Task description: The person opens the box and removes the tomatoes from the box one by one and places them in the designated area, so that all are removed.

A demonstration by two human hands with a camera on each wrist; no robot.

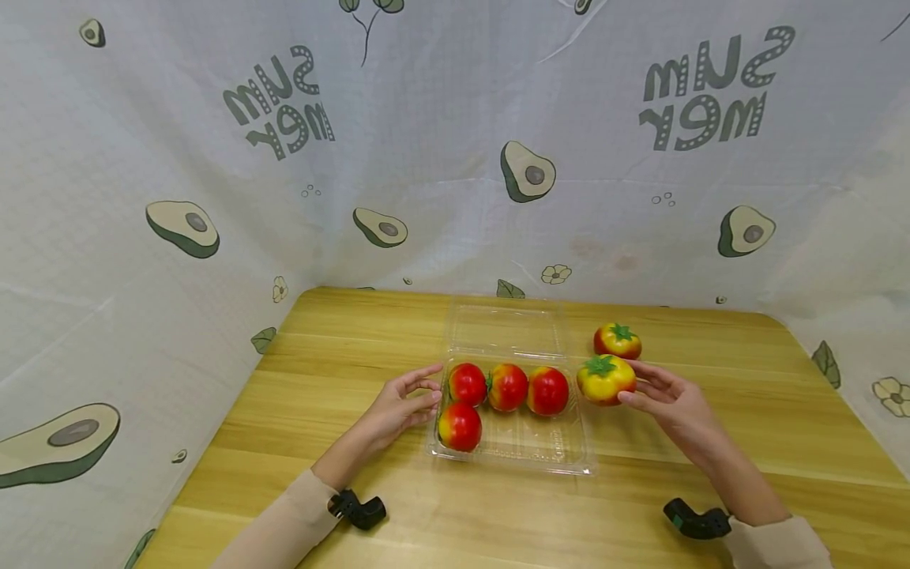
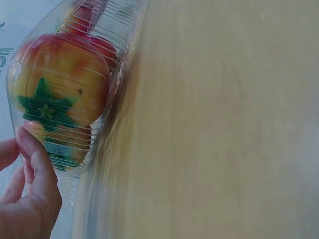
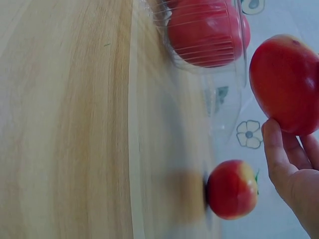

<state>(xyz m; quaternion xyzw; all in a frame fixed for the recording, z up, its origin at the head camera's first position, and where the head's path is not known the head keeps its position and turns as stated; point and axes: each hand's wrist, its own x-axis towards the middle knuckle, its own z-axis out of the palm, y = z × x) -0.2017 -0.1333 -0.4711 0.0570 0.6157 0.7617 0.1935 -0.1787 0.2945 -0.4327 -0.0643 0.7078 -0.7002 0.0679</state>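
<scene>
A clear plastic clamshell box (image 1: 526, 450) lies on the table with its lid (image 1: 506, 328) folded back. Inside, three red-and-yellow tomatoes form the back row, and another tomato (image 1: 460, 427) sits at the front left. My left hand (image 1: 398, 407) holds the box's left edge, thumb against its wall (image 2: 60, 172). Just beyond the box's right side, my right hand (image 1: 671, 403) grips a yellow-and-red tomato (image 1: 604, 381) with a green star-shaped calyx, raised above the table in the right wrist view (image 3: 286, 84). Behind it, one loose tomato (image 1: 617, 340) rests on the table.
The wooden table (image 1: 341, 332) reaches back to a white curtain (image 1: 441, 158) printed with avocados, which also hangs along both sides. Each wrist carries a black camera mount, the left mount (image 1: 359, 510) and the right mount (image 1: 697, 521).
</scene>
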